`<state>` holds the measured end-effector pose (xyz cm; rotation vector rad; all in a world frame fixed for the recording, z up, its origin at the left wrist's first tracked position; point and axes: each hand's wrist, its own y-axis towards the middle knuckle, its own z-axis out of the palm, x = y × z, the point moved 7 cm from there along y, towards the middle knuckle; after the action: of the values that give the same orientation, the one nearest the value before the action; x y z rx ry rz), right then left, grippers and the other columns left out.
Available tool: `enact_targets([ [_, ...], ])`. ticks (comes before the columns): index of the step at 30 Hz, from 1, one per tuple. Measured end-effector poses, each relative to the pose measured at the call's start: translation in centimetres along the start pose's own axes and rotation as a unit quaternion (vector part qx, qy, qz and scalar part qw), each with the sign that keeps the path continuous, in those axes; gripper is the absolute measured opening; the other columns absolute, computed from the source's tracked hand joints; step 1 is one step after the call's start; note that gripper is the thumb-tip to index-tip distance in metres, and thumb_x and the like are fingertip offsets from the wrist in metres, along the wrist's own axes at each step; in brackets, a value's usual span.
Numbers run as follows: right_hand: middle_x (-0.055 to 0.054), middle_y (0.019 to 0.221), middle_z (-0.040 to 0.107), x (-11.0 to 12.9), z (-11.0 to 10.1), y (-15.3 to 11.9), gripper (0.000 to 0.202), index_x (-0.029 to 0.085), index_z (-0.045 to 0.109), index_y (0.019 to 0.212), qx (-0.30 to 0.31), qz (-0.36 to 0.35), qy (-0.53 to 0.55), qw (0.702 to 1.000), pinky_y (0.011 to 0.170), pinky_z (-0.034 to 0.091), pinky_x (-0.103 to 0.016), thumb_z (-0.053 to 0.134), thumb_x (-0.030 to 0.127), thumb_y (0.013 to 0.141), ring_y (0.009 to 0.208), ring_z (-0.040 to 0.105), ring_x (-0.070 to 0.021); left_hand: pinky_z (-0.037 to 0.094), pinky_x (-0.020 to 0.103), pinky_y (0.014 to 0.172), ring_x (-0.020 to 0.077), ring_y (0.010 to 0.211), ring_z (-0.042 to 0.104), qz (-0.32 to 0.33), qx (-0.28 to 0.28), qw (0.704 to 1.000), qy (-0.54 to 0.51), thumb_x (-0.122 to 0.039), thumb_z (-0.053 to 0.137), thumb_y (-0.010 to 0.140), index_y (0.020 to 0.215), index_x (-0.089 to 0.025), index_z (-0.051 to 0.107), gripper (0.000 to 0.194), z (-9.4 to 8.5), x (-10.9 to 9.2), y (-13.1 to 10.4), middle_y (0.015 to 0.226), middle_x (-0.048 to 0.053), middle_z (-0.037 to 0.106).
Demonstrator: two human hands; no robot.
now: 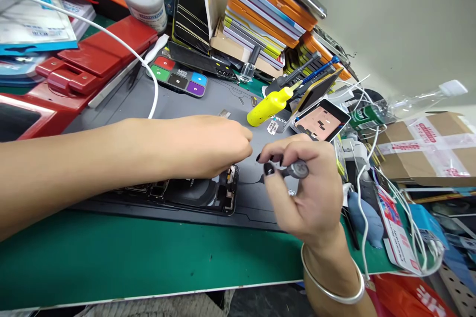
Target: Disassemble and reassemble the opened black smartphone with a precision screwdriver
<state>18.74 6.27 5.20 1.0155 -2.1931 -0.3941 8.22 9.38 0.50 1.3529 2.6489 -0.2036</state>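
An opened smartphone (197,193) lies on a grey work mat (256,210), its battery and inner parts exposed. My left hand (211,143) reaches across it from the left, fingers curled downward over the phone's right end. Those fingertips are hidden behind the hand, so whatever they hold cannot be seen. In my right hand (312,188), a small dark screwdriver (284,172) is pinched between thumb and fingers. Its thin shaft points left, toward the end of the phone, and its round cap faces right.
A yellow bottle (269,106) stands behind my hands, near a phone screen (322,121). Red clamp-like equipment (85,64) and a white cable (122,42) are at left. Stacked cases (267,10) rise behind. A blue air blower (366,218) and a cardboard box (427,148) sit right.
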Motion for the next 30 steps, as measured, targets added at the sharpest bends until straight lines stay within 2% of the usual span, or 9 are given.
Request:
enact_targets([
  [2,-0.002,0.089,0.064,-0.5,-0.4,0.0,0.029,0.025,0.042,0.099,-0.013,0.022,-0.028,0.999,0.071,0.053,-0.036,0.056,0.005,0.082,0.079,0.065,-0.0176,0.027,0.03,0.049,0.0105,0.055,0.05,-0.004,-0.003,1.0,-0.001,-0.007,0.058,0.085,0.083,-0.016,0.067,0.013,-0.1,0.0,0.0,0.083,0.002,0.063],
  [4,-0.001,0.089,0.067,-0.9,-0.8,-0.1,0.026,0.025,0.041,0.1,-0.032,0.061,-0.022,0.997,0.057,0.052,-0.029,0.058,0.008,0.088,0.065,0.063,-0.0131,0.025,0.031,0.049,0.0108,0.055,0.048,-0.009,0.001,1.0,-0.003,-0.009,0.057,0.087,0.082,-0.017,0.067,0.014,-0.2,0.0,-0.1,0.082,0.002,0.063],
  [7,0.003,0.082,0.066,-1.3,-1.2,-0.2,0.036,0.027,0.038,0.097,-0.065,0.113,0.063,0.989,0.041,0.047,-0.024,0.067,0.009,0.085,0.05,0.056,-0.0098,0.025,0.031,0.049,0.0109,0.053,0.046,-0.006,-0.003,1.0,-0.002,-0.011,0.055,0.088,0.08,-0.016,0.067,0.015,-0.3,-0.1,-0.2,0.08,0.003,0.062],
  [9,0.004,0.08,0.066,-1.0,-0.8,-0.2,0.042,0.028,0.038,0.096,-0.057,0.119,0.11,0.985,0.041,0.05,-0.024,0.071,0.007,0.081,0.051,0.059,-0.0109,0.024,0.031,0.048,0.0106,0.052,0.045,-0.005,-0.008,1.0,-0.007,-0.012,0.055,0.088,0.079,-0.016,0.067,0.015,-0.3,-0.2,-0.2,0.08,0.003,0.061],
  [13,0.004,0.081,0.066,-0.6,0.0,-0.2,0.04,0.028,0.039,0.094,-0.024,0.111,0.133,0.985,0.04,0.05,-0.023,0.069,0.005,0.081,0.049,0.058,-0.0097,0.025,0.031,0.048,0.0111,0.052,0.045,-0.008,-0.006,1.0,-0.014,-0.014,0.056,0.088,0.077,-0.016,0.067,0.016,-0.1,-0.1,-0.1,0.079,0.003,0.062],
  [25,0.003,0.079,0.064,-0.7,-0.1,-0.2,0.039,0.027,0.038,0.094,-0.023,0.104,0.101,0.989,0.042,0.049,-0.023,0.068,0.007,0.082,0.05,0.058,-0.0094,0.025,0.032,0.05,0.0122,0.052,0.041,-0.018,0.02,1.0,-0.004,-0.017,0.056,0.09,0.08,-0.016,0.069,0.017,-0.1,-0.3,0.0,0.083,0.004,0.063],
  [27,0.002,0.08,0.064,-0.2,-0.2,-0.1,0.038,0.026,0.04,0.096,-0.01,0.067,0.062,0.996,0.05,0.053,-0.027,0.068,0.006,0.079,0.059,0.062,-0.0121,0.025,0.032,0.049,0.0124,0.052,0.042,-0.016,0.02,1.0,-0.006,-0.016,0.056,0.09,0.08,-0.016,0.068,0.016,0.0,-0.3,0.0,0.083,0.004,0.063],
  [30,-0.005,0.094,0.063,0.7,0.0,0.0,0.044,0.024,0.043,0.105,0.025,-0.009,0.028,0.999,0.072,0.056,-0.039,0.062,0.006,0.07,0.084,0.066,-0.0206,0.026,0.032,0.05,0.0127,0.054,0.044,-0.009,0.016,1.0,-0.004,-0.014,0.056,0.088,0.081,-0.016,0.069,0.015,0.0,-0.3,0.0,0.082,0.003,0.063],
])
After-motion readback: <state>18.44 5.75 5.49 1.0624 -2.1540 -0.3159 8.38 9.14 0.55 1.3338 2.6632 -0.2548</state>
